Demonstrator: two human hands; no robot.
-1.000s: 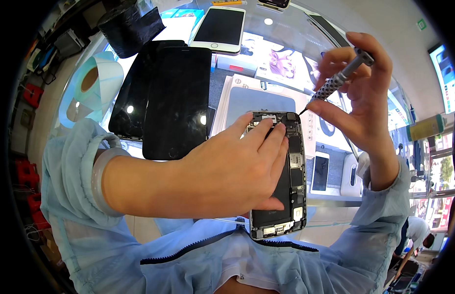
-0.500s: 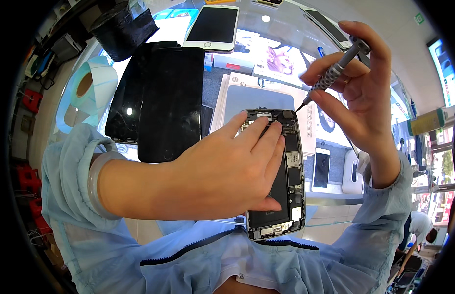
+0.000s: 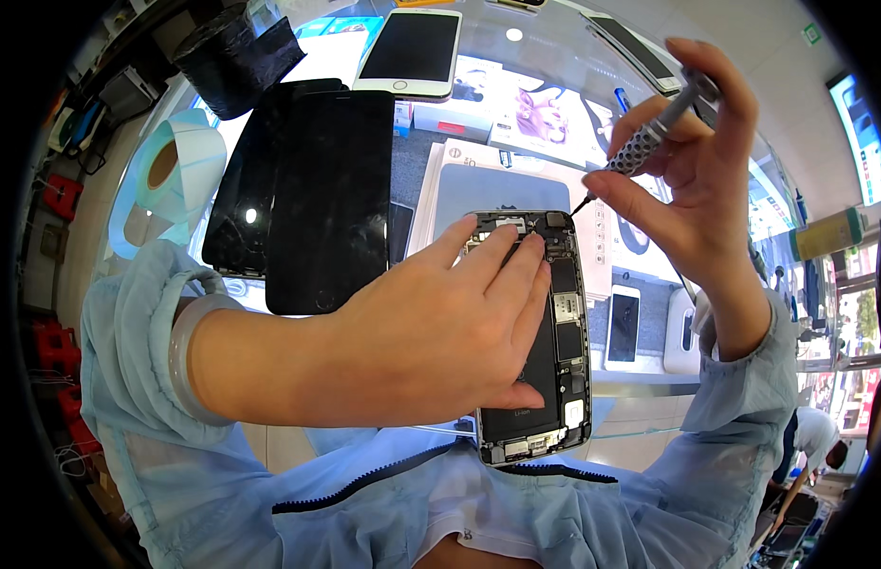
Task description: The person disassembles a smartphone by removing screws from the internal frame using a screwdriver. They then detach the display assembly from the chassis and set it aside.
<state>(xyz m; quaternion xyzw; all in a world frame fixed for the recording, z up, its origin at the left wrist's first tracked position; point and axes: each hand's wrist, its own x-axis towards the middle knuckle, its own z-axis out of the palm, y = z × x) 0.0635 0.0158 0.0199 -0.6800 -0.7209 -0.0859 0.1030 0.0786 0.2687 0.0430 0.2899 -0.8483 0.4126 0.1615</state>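
An opened smartphone [image 3: 568, 351], its circuit board and black battery [image 3: 545, 384] exposed, lies in front of me with its lower end toward my body. My left hand [image 3: 440, 332] rests across it, fingers stretched out toward the upper end and thumb over the battery. Under this palm, part of the phone is hidden. My right hand [image 3: 692, 185] grips a small screwdriver [image 3: 639, 147] with a grey patterned handle. The index finger is bent over the cap, while thumb and other fingers hold the shaft side. Its thin tip touches or nearly touches the phone's upper right corner.
Detached black screens [image 3: 331, 199] lie to the left, beside a label roll [image 3: 170, 163] and a black-wrapped bundle [image 3: 227, 62]. A white phone [image 3: 409, 52] sits farther back. Flat boxes [image 3: 507, 185] and a small white phone [image 3: 623, 327] show around the glass counter.
My right hand and the screwdriver handle have shifted slightly right and turned; the thumb and fingers sit differently on the handle. My left hand and the opened phone have not visibly moved.
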